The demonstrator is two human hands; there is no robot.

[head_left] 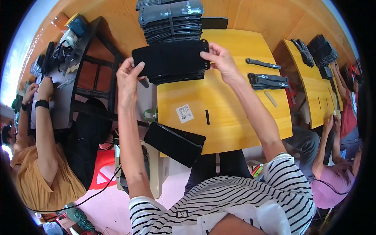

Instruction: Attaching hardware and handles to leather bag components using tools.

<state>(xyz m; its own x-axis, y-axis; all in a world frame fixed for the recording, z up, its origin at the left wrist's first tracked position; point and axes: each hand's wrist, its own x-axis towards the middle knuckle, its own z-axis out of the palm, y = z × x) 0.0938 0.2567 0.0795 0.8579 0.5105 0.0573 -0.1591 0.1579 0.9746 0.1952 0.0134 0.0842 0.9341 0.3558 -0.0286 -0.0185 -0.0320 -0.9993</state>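
Note:
A wide black flat panel [172, 58], with a row of small holes along its right end, is stretched level between my two hands. My left hand [130, 72] pinches its left end, thumb on top. At the holed right end, my right hand [220, 60] grips it between thumb and fingers. Right beneath lies a stack of similar black pieces [178, 76], mostly covered by the panel. Behind it rises a tall pile of folded dark grey pieces [172, 17] with a strap around it. Another black panel [174, 144] hangs over the table's near left edge.
On the yellow table [231, 117] lie a white label sheet [185, 113], a short black strip [207, 116], a tan strip [270, 98] and folded dark straps [268, 81]. A person in an orange shirt [55, 176] works at left, others at a table [313, 94] on the right.

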